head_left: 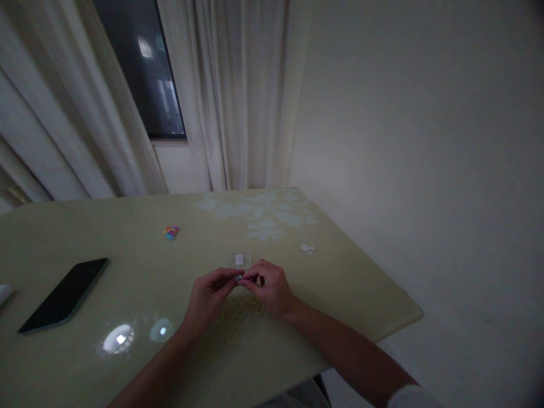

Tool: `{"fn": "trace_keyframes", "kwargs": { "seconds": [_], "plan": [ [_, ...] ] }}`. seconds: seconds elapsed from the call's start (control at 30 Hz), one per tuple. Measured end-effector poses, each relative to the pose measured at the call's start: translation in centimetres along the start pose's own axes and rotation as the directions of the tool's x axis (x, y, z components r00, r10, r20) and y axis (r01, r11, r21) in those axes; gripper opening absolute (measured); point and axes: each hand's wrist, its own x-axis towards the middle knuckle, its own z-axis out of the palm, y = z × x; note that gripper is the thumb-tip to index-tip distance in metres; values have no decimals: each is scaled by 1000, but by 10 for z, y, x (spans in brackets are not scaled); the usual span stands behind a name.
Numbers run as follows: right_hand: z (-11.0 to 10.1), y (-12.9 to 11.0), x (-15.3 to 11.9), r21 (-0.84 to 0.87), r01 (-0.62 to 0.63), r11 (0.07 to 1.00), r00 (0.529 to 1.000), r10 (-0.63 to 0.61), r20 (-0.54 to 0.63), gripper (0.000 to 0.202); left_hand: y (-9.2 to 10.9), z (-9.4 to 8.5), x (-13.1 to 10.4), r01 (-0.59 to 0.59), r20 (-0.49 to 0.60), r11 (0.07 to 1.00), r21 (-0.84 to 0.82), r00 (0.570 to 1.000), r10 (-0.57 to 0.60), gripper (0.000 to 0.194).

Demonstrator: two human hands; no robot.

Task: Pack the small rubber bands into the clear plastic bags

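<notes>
Between the fingertips of my two hands is a small pale grey piece [238, 278], too small and dim to name. My left hand [209, 293] pinches it from the left. From the right, the thumb and fingers of my right hand [271, 287] close on it too. Just beyond my fingers lies a small clear plastic box [240, 259] with a white label. Several thin yellowish rings [236, 319] are spread on the table below my hands, some partly hidden by them.
The pale green table [127, 232] runs to a wall at the right. A dark tablet [66, 294] lies on the left, a white object [5, 293] beside it. Small colourful pieces [171, 232] sit farther back, and white scraps [306, 248] lie at the right.
</notes>
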Motion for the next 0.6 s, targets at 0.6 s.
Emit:
{"fn": "trace_keyframes", "kwargs": {
  "seconds": [0.6],
  "plan": [
    [-1, 1, 1, 59, 5, 998, 1000, -6, 15, 14, 2, 3, -3, -71, 63, 994, 85, 996, 66, 21]
  ]
}}
